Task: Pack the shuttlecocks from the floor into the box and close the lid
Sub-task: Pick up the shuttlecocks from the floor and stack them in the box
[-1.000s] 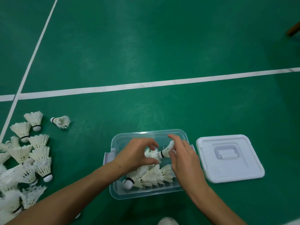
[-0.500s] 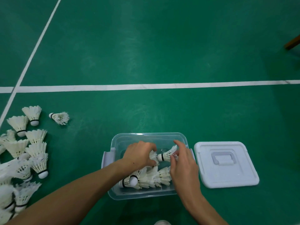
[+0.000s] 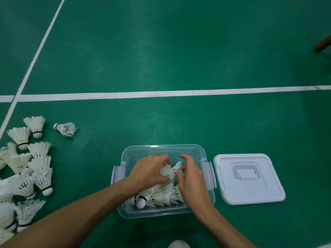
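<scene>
Our left hand [image 3: 150,171] and right hand [image 3: 192,178] both pinch shuttlecocks [image 3: 170,170] in the box [image 3: 161,149]; squeezing too hard could bend the feathers.

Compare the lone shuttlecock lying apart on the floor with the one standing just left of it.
The lone shuttlecock lies on its side, cork pointing left; the standing shuttlecock rests cork-down, feathers up. The lone one's feathers look frayed; the standing one's look neat. Both are white, black-banded, and still outside the box.

Both forearms [image 3: 75,217] bare, no sleeves; whitish shoe toe [image 3: 179,244] at btm.
</scene>
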### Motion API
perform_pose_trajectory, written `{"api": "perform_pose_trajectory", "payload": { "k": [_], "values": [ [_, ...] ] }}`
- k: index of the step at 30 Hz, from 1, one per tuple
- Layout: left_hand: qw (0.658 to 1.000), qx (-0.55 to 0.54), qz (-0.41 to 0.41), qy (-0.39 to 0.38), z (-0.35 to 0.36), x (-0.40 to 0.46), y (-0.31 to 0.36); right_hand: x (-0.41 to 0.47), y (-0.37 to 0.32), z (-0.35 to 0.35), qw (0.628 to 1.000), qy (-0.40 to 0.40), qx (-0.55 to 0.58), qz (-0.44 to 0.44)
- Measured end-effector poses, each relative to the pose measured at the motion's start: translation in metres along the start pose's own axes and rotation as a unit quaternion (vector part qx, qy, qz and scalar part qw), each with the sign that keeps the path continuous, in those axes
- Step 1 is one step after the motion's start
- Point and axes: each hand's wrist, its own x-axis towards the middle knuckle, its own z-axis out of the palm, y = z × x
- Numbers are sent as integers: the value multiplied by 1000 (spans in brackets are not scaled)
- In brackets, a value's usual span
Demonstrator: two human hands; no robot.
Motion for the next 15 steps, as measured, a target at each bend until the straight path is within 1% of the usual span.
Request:
{"api": "perform_pose_trajectory", "payload": {
  "k": [2, 6, 8, 11, 13, 15],
  "values": [
    [1000, 4, 0, -4, 2, 1, 1, 6, 0, 2, 999, -33, 12, 23],
    [1000, 12, -4, -8, 10, 4, 4, 20, 0, 0, 986, -103, 60, 115],
    [1000, 15, -5, -13, 12, 6, 5, 24, 3, -1, 984, -108, 53, 135],
    [1000, 22, 4, -11, 9, 7, 3, 23, 0, -10, 986, -108, 23, 121],
    [1000, 22, 18, 10, 2, 1, 3, 18, -7, -21, 988, -111, 2, 104],
    [999, 8, 37, 40, -10, -8, 4, 11, -13, -33, 992, -101, -38, 66]
  ]
}}
